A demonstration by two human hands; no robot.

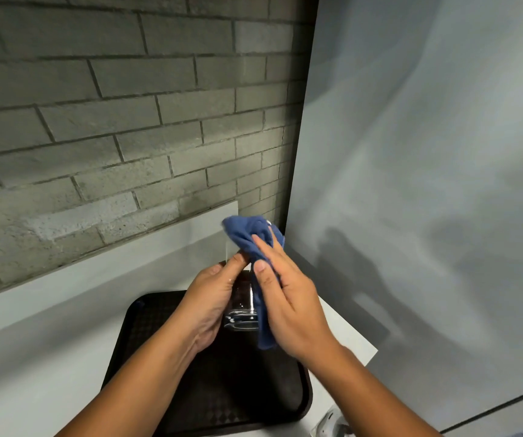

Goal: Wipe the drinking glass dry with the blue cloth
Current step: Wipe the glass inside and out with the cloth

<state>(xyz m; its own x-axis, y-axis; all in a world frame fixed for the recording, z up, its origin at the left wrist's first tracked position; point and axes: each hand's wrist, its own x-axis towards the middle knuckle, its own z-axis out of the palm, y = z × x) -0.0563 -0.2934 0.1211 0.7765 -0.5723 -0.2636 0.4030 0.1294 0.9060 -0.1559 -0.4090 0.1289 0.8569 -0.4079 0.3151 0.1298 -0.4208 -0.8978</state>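
Observation:
I hold a clear drinking glass (242, 305) up in the air above a dark tray. My left hand (212, 302) wraps around its left side, thumb near the rim. A blue cloth (249, 236) bunches out of the top of the glass and runs down its right side. My right hand (288, 305) presses that cloth against the glass wall, fingers pointing up. Much of the glass is hidden by both hands and the cloth.
A dark textured tray (222, 392) lies on the white counter (48, 357) below my hands. A grey brick wall (112, 121) stands behind, and a pale panel (427, 184) closes the right side. A small white object (329, 425) sits at the counter's near right edge.

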